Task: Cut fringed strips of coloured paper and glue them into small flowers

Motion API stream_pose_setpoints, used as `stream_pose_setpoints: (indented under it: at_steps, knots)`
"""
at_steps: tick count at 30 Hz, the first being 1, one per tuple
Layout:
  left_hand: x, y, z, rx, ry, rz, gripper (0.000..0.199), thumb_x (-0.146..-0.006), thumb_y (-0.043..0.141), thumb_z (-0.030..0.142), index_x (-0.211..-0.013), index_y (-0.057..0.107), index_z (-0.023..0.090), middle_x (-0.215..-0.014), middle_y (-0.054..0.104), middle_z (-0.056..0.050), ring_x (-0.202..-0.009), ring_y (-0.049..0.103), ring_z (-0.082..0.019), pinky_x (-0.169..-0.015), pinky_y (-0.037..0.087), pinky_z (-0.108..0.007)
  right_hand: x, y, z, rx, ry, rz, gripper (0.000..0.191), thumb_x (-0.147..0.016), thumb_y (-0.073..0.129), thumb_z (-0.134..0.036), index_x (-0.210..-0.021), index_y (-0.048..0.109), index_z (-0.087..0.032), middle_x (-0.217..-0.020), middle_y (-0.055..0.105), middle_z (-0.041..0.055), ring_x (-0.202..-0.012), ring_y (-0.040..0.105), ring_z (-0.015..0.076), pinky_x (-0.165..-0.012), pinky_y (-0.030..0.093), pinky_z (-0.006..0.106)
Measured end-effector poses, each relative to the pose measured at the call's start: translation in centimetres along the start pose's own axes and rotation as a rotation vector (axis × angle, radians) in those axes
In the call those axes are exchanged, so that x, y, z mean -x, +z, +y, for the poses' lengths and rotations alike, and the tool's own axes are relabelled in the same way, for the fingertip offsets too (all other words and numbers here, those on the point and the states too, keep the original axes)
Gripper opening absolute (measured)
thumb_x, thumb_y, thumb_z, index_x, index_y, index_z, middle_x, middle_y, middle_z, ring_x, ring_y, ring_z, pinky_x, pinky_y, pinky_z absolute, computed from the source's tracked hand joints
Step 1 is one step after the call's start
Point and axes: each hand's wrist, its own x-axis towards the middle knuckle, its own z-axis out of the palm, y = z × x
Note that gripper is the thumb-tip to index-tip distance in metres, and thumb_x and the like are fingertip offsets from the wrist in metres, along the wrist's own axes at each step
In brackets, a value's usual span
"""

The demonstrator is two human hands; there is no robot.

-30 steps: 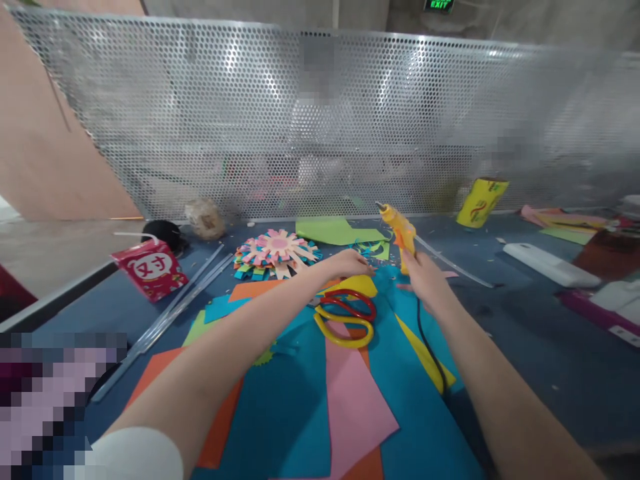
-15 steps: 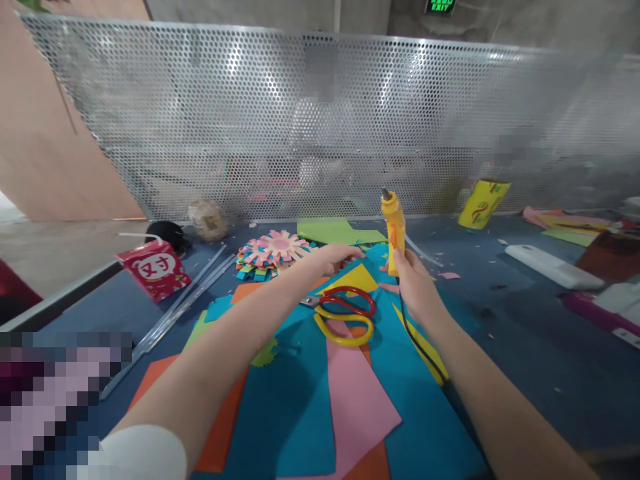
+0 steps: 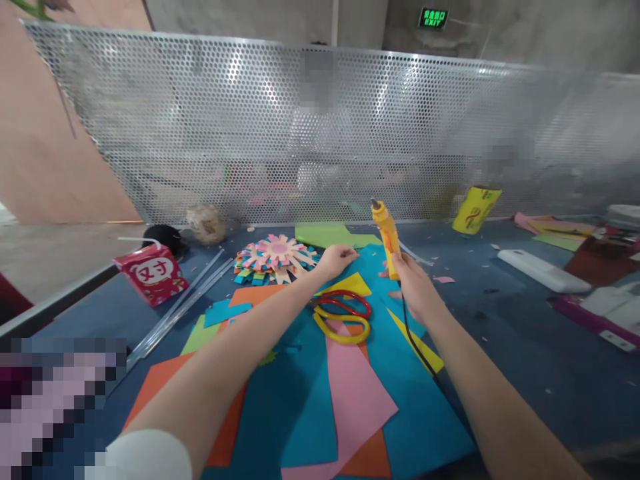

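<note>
Behind blue table (image 3: 510, 353), one perforated metal screen (image 3: 225, 113); above, one exit sign (image 3: 433, 19). Right hand (image 3: 413, 283): fingers wrapped round one yellow glue gun (image 3: 387, 233), nozzle up, over blue paper. Left hand (image 3: 340, 259): fingers curled nearly closed, low by the blue paper; cannot tell if gripping anything. Between forearms: one pair of scissors (image 3: 340, 317), two loops, one red, one yellow; one long pink sheet (image 3: 355, 393). Left side: one red packet (image 3: 153, 273), clear rods (image 3: 187, 303), several, overlapping. Near screen: one yellow can (image 3: 476, 210). Versus earlier frame: glue gun now tipped further left, formerly nearer upright.
</note>
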Motion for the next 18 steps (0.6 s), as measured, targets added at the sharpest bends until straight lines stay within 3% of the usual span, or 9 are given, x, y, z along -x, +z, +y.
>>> stream_pose_setpoints:
  at_steps: [6, 12, 16, 18]
  knots:
    - [0.0, 1.0, -0.7, -0.079, 0.1, 0.014, 0.033, -0.089, 0.055, 0.034, -0.115, 0.056, 0.015, -0.116, 0.058, -0.008, -0.099, 0.059, -0.023, -0.083, 0.052, -0.042, -0.4, -1.7, -0.5, 0.04, -0.09, 0.083, 0.034, -0.095, 0.044, -0.047, -0.102, 0.054, -0.016, -0.087, 0.058, 0.002, -0.064, 0.058, 0.0115, -0.051, 0.051, 0.025]
    - [-0.2, 1.0, 0.5, -0.188, 0.171, -0.022, 0.031, -0.09, 0.055, 0.034, -0.114, 0.056, 0.015, -0.115, 0.059, -0.008, -0.098, 0.06, -0.022, -0.083, 0.052, -0.041, -0.4, -2.7, -1.0, 0.251, -0.121, 0.216, 0.035, -0.095, 0.039, -0.048, -0.091, 0.053, -0.017, -0.074, 0.054, -0.0004, -0.055, 0.055, 0.011, -0.046, 0.049, 0.024]
    - [1.8, -0.3, 2.4, -0.311, 0.199, -0.006, 0.034, -0.09, 0.055, 0.033, -0.119, 0.053, 0.016, -0.121, 0.056, -0.01, -0.103, 0.058, -0.023, -0.086, 0.05, -0.045, 0.0, -3.4, -1.9, 0.48, -0.094, 0.313, 0.032, -0.097, 0.04, -0.042, -0.094, 0.056, -0.016, -0.081, 0.058, 0.0012, -0.062, 0.056, 0.0115, -0.057, 0.05, 0.028]
    - [3.6, -0.9, 3.2, -0.373, 0.245, -0.084, 0.033, -0.09, 0.054, 0.034, -0.119, 0.054, 0.017, -0.123, 0.055, -0.01, -0.107, 0.056, -0.024, -0.09, 0.048, -0.046, 0.0, -3.9, -2.1, 0.602, -0.063, 0.337, 0.029, -0.096, 0.045, -0.041, -0.099, 0.058, -0.015, -0.088, 0.061, 0.0025, -0.071, 0.058, 0.0132, -0.065, 0.051, 0.031]
